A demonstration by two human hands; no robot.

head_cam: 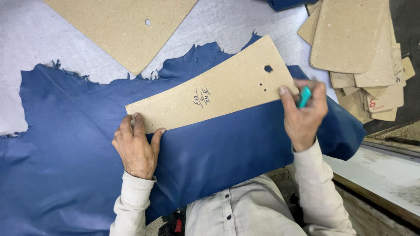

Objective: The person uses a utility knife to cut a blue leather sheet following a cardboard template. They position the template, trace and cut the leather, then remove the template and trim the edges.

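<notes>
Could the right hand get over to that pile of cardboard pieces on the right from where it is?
Probably yes. The right hand sits near the stack of cardboard patterns with nothing between them, though it already grips a teal marker.

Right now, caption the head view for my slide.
Left hand pins cardboard template on blue leather; right hand grips teal tool.

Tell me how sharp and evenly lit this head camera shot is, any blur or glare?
Head view: even, soft light with faint shadows under the left hand and right hand; cardboard template and blue leather are sharp; no glare; slight softness at the frame edges.
</notes>
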